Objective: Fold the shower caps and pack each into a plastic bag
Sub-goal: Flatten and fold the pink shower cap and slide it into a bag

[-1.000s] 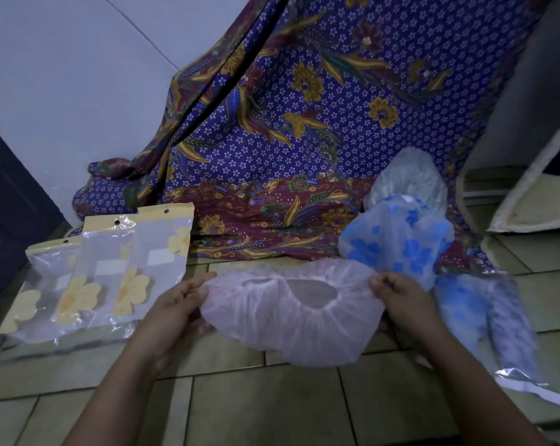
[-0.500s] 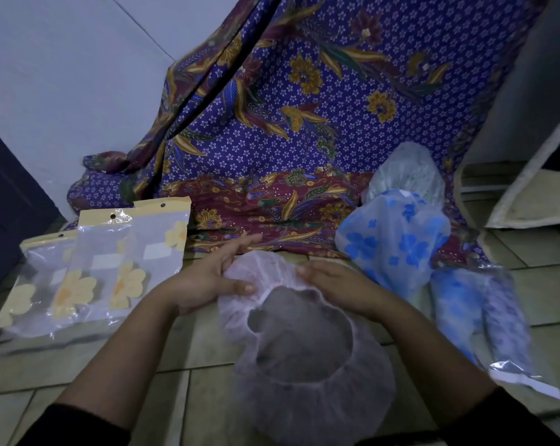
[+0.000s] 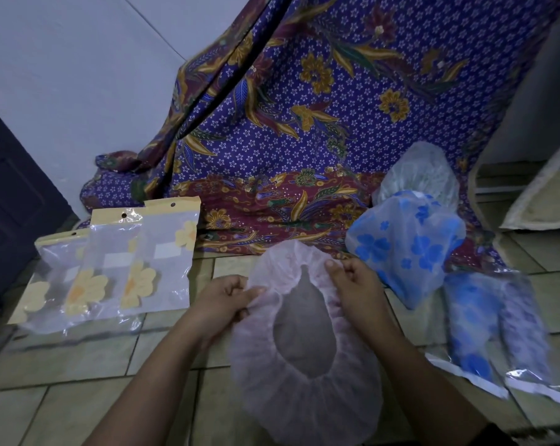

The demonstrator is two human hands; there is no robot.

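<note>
A floor of pale square tiles (image 3: 79, 397) runs to a white wall (image 3: 62, 75). A purple batik cloth (image 3: 304, 123) with gold and maroon flowers hangs down the wall and pools on the tiles.

Low in the middle, both hands hold a pink shower cap (image 3: 304, 397). The left hand (image 3: 222, 297) pinches the gathered rim on the cap's left side between thumb and curled fingers. The right hand (image 3: 357, 284) pinches the rim at its upper right in the same way. The cap is spread out with its opening facing up, and its lower part lies toward the person; whether it touches the tiles cannot be told.

Just right of the pink cap and beyond it, a blue-flowered shower cap (image 3: 407, 249) lies on the hem of the cloth. A pale translucent cap (image 3: 423, 175) sits behind that one.

Farther right of the pink cap, two clear packed bags (image 3: 471, 320) lie side by side on the tiles, with blue material showing inside.

Left of the pink cap, three plastic bags (image 3: 137, 262) printed with yellow flowers overlap one another, flat on the floor.

A dark door (image 3: 11, 204) stands at the far left. A cream-edged mat (image 3: 542, 201) leans at the far right.
</note>
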